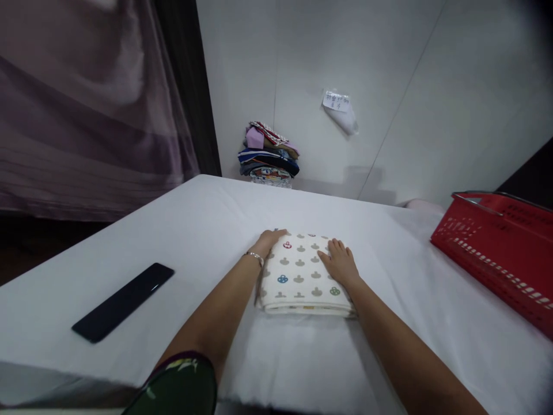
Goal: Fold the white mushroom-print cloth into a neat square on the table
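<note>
A folded white cloth (299, 271) with grey, red, blue and green mushroom prints lies on the white-covered table, its layered fold toward me. At its far left corner rests my left hand (271, 237), fingers stretched forward along the edge; some of the fingers are hidden. A silver bracelet (256, 257) circles that wrist. My right hand (340, 262) lies flat on the cloth's right side, fingers apart and thumb pointing inward. Neither hand visibly grasps the cloth.
A long dark flat object (124, 302) lies on the table (207, 230) at left. At right stands a red plastic basket (501, 253) with a metal handle. Folded clothes (268, 157) are stacked beyond the far edge by the wall. A curtain (86, 115) hangs at left.
</note>
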Demonstrator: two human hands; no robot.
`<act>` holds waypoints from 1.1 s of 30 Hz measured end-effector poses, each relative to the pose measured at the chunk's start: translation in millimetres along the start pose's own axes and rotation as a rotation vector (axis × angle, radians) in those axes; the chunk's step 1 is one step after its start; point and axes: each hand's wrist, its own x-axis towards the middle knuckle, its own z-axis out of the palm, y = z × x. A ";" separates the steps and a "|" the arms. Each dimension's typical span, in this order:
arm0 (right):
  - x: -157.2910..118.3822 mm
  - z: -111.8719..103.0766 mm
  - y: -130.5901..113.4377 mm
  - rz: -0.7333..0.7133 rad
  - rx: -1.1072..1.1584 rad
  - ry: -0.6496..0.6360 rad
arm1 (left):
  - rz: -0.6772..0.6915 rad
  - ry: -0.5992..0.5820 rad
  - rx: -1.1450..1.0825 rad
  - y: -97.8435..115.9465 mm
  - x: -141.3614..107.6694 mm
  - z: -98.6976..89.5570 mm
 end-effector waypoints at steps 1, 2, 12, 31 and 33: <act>-0.1 0.0 0.0 0.004 -0.002 -0.001 | 0.002 -0.012 -0.024 -0.8 1.1 1.0; -0.2 0.1 0.0 0.006 -0.004 -0.001 | 0.003 -0.006 -0.028 -1.9 1.8 2.3; -0.7 0.9 -2.5 -0.029 -0.048 -0.003 | 0.104 0.215 0.325 -15.3 5.1 8.5; 29.0 5.2 -1.5 -0.005 -0.102 -0.040 | 0.155 0.171 0.197 -22.4 4.0 6.2; 28.0 8.9 1.7 -0.014 -0.112 -0.032 | 0.154 0.162 0.178 -22.3 4.8 4.9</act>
